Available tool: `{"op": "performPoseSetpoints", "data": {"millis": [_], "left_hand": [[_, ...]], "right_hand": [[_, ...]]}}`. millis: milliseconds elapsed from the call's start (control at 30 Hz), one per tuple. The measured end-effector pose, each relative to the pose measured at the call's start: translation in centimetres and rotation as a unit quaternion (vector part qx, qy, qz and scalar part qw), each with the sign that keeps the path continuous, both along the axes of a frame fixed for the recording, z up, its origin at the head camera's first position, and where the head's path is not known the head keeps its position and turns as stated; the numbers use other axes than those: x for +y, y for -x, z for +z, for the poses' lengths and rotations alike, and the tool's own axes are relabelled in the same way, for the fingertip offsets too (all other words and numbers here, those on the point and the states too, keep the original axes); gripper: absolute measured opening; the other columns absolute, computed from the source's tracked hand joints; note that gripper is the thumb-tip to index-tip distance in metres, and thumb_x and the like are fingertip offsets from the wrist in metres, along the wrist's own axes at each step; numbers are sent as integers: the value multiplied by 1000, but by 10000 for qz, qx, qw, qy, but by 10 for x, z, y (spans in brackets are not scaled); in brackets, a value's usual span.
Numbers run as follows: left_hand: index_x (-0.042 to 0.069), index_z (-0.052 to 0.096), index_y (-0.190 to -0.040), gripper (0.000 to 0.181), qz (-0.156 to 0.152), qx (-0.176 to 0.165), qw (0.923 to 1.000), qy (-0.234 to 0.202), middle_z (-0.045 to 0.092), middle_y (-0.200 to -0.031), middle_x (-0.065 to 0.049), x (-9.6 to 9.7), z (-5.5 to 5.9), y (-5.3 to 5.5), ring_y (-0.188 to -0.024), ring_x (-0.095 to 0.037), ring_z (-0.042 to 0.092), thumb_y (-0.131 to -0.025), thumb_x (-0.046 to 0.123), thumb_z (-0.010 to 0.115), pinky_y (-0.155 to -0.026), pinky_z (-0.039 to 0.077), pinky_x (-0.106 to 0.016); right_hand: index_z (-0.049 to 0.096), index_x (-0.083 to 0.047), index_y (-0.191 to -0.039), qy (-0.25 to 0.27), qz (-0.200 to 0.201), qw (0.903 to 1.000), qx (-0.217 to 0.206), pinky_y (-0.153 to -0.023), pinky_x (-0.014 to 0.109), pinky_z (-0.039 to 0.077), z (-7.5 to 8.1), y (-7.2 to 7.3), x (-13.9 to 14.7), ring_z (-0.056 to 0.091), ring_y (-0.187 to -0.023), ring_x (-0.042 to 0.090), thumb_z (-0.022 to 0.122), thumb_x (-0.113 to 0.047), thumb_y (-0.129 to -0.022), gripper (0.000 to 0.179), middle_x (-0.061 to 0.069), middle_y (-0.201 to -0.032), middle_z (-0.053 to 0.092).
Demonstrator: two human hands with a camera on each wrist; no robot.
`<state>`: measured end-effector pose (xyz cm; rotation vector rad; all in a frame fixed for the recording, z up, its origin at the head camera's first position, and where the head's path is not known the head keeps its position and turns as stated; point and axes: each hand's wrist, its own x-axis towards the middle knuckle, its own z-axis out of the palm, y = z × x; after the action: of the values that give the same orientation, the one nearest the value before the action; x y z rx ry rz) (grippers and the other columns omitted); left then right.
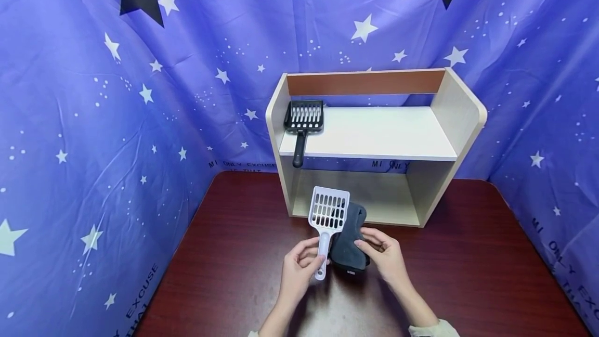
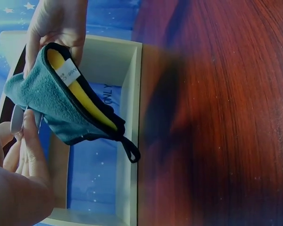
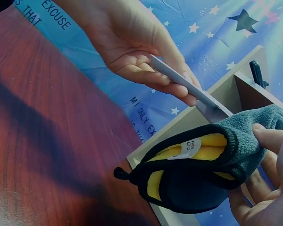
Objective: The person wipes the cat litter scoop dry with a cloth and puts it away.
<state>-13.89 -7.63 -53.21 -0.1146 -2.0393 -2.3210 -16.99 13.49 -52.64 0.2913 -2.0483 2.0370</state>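
In the head view my left hand (image 1: 299, 267) holds a white slotted litter scoop (image 1: 324, 243) by its handle, with the slotted head pointing away from me. Just right of the scoop, my right hand (image 1: 387, 255) pinches the edge of a dark teal fabric mitt (image 1: 348, 243). The mitt (image 2: 47, 87) shows a yellow lining, black trim, a white label and a hanging loop in the left wrist view. From the right wrist, the scoop (image 3: 191, 87) appears edge-on, close behind the mitt (image 3: 252, 129); whether they touch I cannot tell.
A two-tier shelf unit (image 1: 456, 144) stands at the back of the dark red table (image 1: 224, 264). On its upper shelf, at the left, lies a black slotted scoop (image 1: 300, 144), its handle jutting past the front edge. Blue star-printed curtains (image 1: 196, 66) surround the table.
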Motion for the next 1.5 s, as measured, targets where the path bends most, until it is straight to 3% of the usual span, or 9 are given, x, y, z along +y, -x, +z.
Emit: {"op": "performPoseSetpoints", "data": {"millis": [233,500,667,967,1133,1233,1367,1500], "left_hand": [[-5,61,-124,41,112,167,9996,180,70,-99,-34,6,5,1,-71,-16,74,-84,-7,70,-63,56,-16],[-1,63,-122,40,125,307,9982,505,72,-92,-29,10,5,0,-65,-9,71,-83,-5,73,-60,54,-14],[0,63,-123,41,165,322,9973,638,73,-91,-28,5,4,0,-63,-4,66,-83,-6,72,-58,50,-11],[0,60,-126,42,117,56,9981,608,71,-97,-31,-7,7,-3,-75,-36,74,-86,-4,71,-64,59,-19],[1,60,-129,45,42,107,9975,696,72,-98,-28,-7,6,-7,-74,-32,75,-86,-2,71,-63,58,-18],[2,59,-132,47,-99,135,9978,644,71,-101,-31,-5,4,-8,-72,-28,75,-87,-1,71,-63,58,-18],[3,59,-134,48,-330,222,9968,691,71,-102,-32,-3,3,-9,-74,-35,74,-87,0,71,-62,59,-19],[2,60,-133,47,-385,346,9955,793,72,-102,-29,-1,4,-11,-75,-40,73,-87,0,71,-64,60,-21]], "right_hand": [[64,16,-102,-85,130,9997,213,-71,9,54,-4,-1,-7,68,-86,-8,70,13,-82,21,-22,-90,73],[69,9,-98,-413,293,9980,375,-71,12,54,-5,-1,-11,68,-87,-2,74,2,-84,16,-21,-89,73],[67,13,-99,-426,435,9973,420,-72,11,54,-7,-1,-8,67,-86,-5,72,8,-84,17,-23,-89,72],[64,17,-108,-131,44,9999,61,-72,11,56,1,1,8,68,-88,-6,68,8,-87,23,-19,-94,73],[61,19,-113,197,-196,9992,-294,-71,13,57,7,6,16,68,-89,-5,67,6,-89,28,-18,-95,72],[60,20,-113,323,-350,9985,-278,-76,11,56,9,11,17,67,-93,-6,66,8,-89,28,-20,-101,70],[57,20,-115,437,-351,9983,-136,-79,10,55,13,16,18,67,-97,-8,64,9,-91,28,-23,-107,69],[51,16,-124,572,-127,9982,-140,-74,13,57,15,17,18,68,-95,-6,61,5,-94,33,-21,-108,71]]}}
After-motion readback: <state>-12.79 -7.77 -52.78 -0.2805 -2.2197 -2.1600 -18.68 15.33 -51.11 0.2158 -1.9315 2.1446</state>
